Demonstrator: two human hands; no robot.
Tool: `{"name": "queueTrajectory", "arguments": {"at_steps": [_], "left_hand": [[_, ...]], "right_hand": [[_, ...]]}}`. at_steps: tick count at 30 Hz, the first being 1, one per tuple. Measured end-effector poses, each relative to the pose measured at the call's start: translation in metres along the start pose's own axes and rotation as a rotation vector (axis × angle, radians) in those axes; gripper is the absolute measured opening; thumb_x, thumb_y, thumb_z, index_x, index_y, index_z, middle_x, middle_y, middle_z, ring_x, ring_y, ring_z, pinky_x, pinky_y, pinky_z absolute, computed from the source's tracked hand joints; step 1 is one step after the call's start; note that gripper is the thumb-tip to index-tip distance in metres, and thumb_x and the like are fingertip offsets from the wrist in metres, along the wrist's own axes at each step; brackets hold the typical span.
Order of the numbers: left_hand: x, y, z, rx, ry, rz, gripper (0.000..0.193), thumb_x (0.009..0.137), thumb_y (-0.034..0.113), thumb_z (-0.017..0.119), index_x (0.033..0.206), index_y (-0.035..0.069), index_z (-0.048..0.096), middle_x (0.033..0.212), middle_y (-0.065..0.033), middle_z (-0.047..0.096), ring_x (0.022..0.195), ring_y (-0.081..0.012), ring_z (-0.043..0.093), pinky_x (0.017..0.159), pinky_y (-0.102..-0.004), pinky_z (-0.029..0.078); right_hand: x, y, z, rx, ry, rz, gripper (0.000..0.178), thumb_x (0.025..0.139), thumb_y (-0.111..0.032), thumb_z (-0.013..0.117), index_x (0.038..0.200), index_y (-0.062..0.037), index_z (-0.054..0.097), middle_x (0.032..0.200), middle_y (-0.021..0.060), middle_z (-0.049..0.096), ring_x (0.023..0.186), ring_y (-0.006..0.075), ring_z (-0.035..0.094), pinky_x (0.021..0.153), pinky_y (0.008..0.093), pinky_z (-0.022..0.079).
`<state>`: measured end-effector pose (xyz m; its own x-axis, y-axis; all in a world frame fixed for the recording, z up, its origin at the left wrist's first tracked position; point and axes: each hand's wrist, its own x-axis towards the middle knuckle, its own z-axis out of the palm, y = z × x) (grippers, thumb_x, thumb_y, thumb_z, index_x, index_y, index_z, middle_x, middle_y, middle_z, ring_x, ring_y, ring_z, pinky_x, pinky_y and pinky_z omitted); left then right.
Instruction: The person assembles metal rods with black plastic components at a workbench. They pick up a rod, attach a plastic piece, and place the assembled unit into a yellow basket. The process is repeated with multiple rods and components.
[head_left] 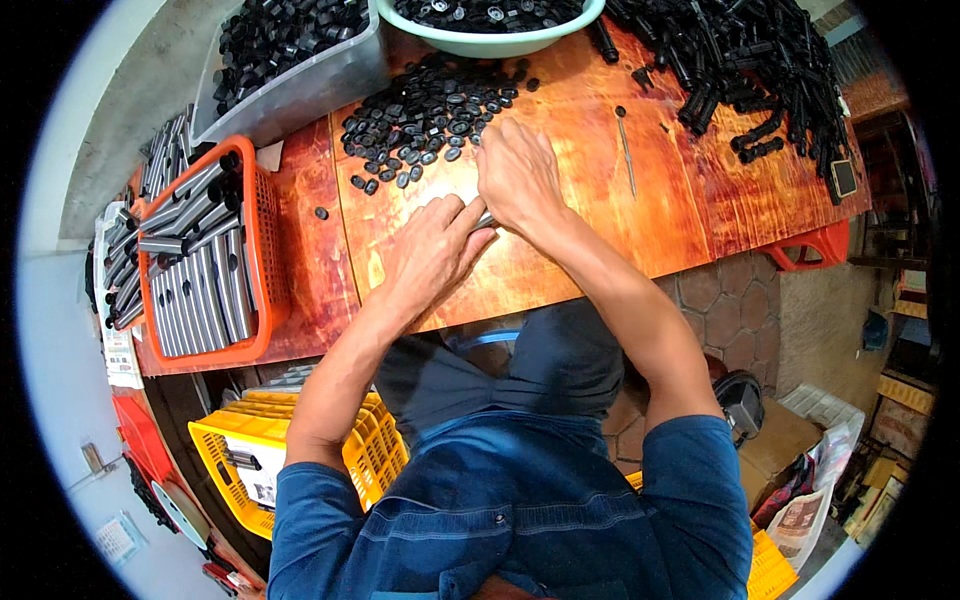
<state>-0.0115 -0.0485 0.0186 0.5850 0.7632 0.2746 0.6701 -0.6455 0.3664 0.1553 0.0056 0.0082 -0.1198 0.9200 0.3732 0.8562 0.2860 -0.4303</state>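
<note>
My left hand point(432, 242) is closed around a short silver metal tube point(486, 219), low over the wooden table's near part. Only a bit of the tube shows between my hands. My right hand point(520, 178) lies just beyond it, fingers curled down at the near edge of a pile of small black oval plastic pieces point(450, 100). What the right fingers grip, if anything, is hidden beneath the hand.
On the left, an orange basket point(268, 290) holds silver tubes. Behind stand a grey bin point(300, 95) of black parts and a pale green basin point(490, 44). Black parts point(760, 70) heap at the far right, near a thin metal rod point(627, 155). Yellow crates point(375, 455) sit below.
</note>
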Motion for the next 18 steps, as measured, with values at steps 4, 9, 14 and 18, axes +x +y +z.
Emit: {"name": "queueTrajectory", "arguments": {"at_steps": [4,9,14,18], "left_hand": [[-0.001,-0.002,0.002,-0.059,0.015,0.002,0.041,0.088,0.022,0.073,0.122,0.003,0.063,0.084,-0.0126,0.053,0.079,-0.0308,0.056,0.071,-0.0418,0.047],[-0.009,-0.006,0.005,-0.04,0.011,-0.009,0.027,0.089,0.023,0.07,0.104,0.003,0.061,0.088,-0.0128,0.06,0.081,-0.0312,0.058,0.073,-0.0438,0.047],[-0.004,-0.019,0.015,-0.141,0.012,-0.02,0.043,0.083,0.033,0.076,0.114,0.007,0.061,0.097,-0.0138,0.062,0.09,-0.0356,0.063,0.077,-0.0461,0.051],[-0.023,0.011,-0.006,-0.297,0.194,-0.255,0.035,0.091,0.029,0.069,0.115,0.005,0.061,0.101,-0.0183,0.063,0.09,-0.0368,0.064,0.076,-0.0448,0.052]], "right_hand": [[-0.001,-0.003,0.001,0.023,-0.001,0.018,0.019,0.088,-0.014,0.052,0.087,0.0011,0.064,0.094,0.0184,0.062,0.094,0.035,0.061,0.086,0.0451,0.043],[-0.001,-0.005,0.005,-0.041,-0.084,-0.025,0.021,0.092,-0.019,0.056,0.089,0.0007,0.063,0.098,0.0193,0.062,0.098,0.038,0.058,0.084,0.0492,0.045],[-0.001,0.01,0.014,0.599,0.073,0.234,0.024,0.1,-0.018,0.056,0.086,0.001,0.059,0.08,0.0102,0.055,0.078,0.0234,0.055,0.072,0.0386,0.044],[-0.009,0.035,0.012,0.848,0.195,0.395,0.033,0.107,-0.025,0.05,0.085,-0.0007,0.055,0.078,0.0002,0.048,0.072,0.0129,0.044,0.065,0.0314,0.039]]}}
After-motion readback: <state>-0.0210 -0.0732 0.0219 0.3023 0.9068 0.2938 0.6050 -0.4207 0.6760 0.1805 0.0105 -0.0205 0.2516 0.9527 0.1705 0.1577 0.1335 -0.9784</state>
